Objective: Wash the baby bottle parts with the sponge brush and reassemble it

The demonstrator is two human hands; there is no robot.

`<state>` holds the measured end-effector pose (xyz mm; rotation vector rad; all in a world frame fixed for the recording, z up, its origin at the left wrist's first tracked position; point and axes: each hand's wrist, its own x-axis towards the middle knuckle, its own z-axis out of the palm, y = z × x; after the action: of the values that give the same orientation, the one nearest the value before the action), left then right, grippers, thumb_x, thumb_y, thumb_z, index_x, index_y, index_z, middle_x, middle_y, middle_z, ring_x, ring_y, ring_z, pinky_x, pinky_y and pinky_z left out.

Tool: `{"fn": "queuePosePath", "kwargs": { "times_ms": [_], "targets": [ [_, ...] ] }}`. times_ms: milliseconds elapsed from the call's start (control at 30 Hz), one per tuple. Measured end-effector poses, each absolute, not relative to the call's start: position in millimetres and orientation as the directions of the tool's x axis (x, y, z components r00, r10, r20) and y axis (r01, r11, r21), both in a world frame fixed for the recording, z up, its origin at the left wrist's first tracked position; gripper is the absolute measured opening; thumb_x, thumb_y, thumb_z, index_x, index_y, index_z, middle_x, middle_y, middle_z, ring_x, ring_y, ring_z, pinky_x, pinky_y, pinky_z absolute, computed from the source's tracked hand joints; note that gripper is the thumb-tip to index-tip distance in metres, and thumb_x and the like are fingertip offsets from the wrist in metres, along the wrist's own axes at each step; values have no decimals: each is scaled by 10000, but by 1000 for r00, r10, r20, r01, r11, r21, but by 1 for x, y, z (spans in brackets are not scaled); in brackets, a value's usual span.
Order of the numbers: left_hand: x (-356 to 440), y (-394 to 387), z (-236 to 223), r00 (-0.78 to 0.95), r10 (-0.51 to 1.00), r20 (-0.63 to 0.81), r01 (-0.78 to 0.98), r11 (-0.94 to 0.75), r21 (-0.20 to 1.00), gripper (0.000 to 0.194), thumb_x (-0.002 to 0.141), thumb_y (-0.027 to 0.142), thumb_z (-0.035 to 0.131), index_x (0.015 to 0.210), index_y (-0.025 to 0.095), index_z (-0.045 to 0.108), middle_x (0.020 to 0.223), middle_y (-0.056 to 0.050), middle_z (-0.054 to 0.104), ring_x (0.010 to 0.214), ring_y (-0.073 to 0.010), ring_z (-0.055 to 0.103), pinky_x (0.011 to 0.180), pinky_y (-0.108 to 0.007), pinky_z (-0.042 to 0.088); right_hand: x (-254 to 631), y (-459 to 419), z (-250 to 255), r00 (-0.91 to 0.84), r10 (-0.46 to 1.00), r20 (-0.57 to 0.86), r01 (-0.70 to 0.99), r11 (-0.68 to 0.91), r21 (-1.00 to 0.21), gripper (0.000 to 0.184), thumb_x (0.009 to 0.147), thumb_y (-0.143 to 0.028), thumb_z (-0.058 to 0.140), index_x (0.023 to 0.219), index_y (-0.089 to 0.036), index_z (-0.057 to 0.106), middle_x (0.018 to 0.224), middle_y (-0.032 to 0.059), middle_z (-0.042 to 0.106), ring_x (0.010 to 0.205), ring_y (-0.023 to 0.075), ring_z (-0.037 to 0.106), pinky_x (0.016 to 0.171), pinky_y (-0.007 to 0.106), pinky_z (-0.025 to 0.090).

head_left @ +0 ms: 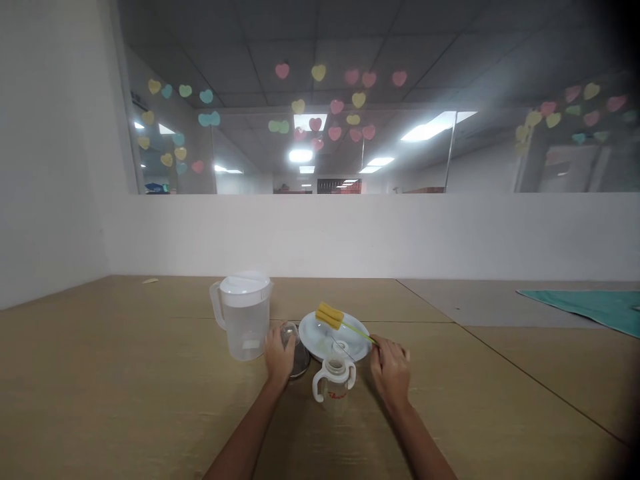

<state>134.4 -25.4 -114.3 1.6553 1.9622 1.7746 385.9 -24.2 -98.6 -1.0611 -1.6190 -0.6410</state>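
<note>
My right hand (391,368) is closed round the thin green handle of a bottle brush with a yellow sponge head (329,316). The sponge head is over a white plate (309,339). A small white ring-shaped piece (341,348) lies on that plate. My left hand (279,353) has its fingers round a clear dome-shaped cap (290,331), beside a dark round item (301,361) partly hidden by the hand. Between my hands, a clear baby bottle (335,390) with two white handles and red lettering stands upright, its mouth uncovered.
A lidded plastic pitcher (246,320) stands just left of my left hand. At the far right lies a teal cloth (590,308) on a grey surface. A small pale scrap (150,281) is on the table at the back left. A white wall (320,233) borders the table behind.
</note>
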Motion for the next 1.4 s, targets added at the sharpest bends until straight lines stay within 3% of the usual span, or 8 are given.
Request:
{"fn": "queuePosePath", "kwargs": {
  "times_ms": [300,500,633,767,867,1167,1300,1400],
  "targets": [
    [135,-24,-113,-350,872,341,731,28,681,376,756,196,550,1115,151,449,1090,-115,606,1051,-241,548,889,-339,384,388,-18,-104,-31,403,915,893,422,-156,274,857,-226,360,899,-162,623,797,62,674,746,184,578,755,321,319],
    [136,-22,-118,-249,855,454,844,-39,536,380,788,118,475,1165,166,459,1251,-129,483,1138,-226,481,906,-326,375,390,-15,-108,-11,456,890,895,401,-194,285,843,-237,363,906,-161,630,802,70,674,774,194,579,768,325,314],
    [140,-30,-106,-276,756,594,854,-91,513,349,839,173,435,1186,152,461,1139,-115,533,1083,-228,488,900,-349,374,391,-14,-108,6,482,876,895,389,-220,287,827,-236,366,891,-168,638,800,68,677,773,194,577,764,323,308],
    [153,-41,-84,-95,714,694,856,-297,423,234,891,251,382,1017,212,575,1034,-54,597,993,-211,507,878,-362,360,390,-15,-108,25,507,861,886,387,-254,297,806,-242,361,885,-167,637,828,70,683,791,202,580,770,326,304],
    [164,-41,-75,46,768,639,837,-378,394,272,901,274,364,897,226,631,981,-34,637,976,-204,516,876,-359,347,392,-15,-109,57,529,847,879,376,-294,311,791,-242,354,888,-158,637,858,77,687,798,209,583,768,330,309],
    [175,-14,-84,157,860,485,844,-372,386,337,880,315,399,722,224,682,872,-61,693,1081,-224,522,968,-406,299,393,-12,-114,92,540,837,856,387,-344,290,759,-234,374,850,-161,639,842,79,690,778,211,590,765,339,317],
    [175,-16,-88,183,858,480,834,-394,386,339,891,312,386,754,236,686,928,-61,688,1099,-224,523,1001,-440,273,393,-12,-113,90,529,844,848,404,-343,278,752,-225,380,826,-161,640,823,74,692,757,214,596,749,338,320],
    [173,-21,-92,137,816,561,801,-425,422,284,883,298,404,863,257,684,1068,-38,650,1080,-203,534,1023,-433,266,393,-15,-110,89,487,869,840,433,-328,259,750,-224,392,802,-163,639,804,70,692,741,211,597,746,337,318]
  ]
}}
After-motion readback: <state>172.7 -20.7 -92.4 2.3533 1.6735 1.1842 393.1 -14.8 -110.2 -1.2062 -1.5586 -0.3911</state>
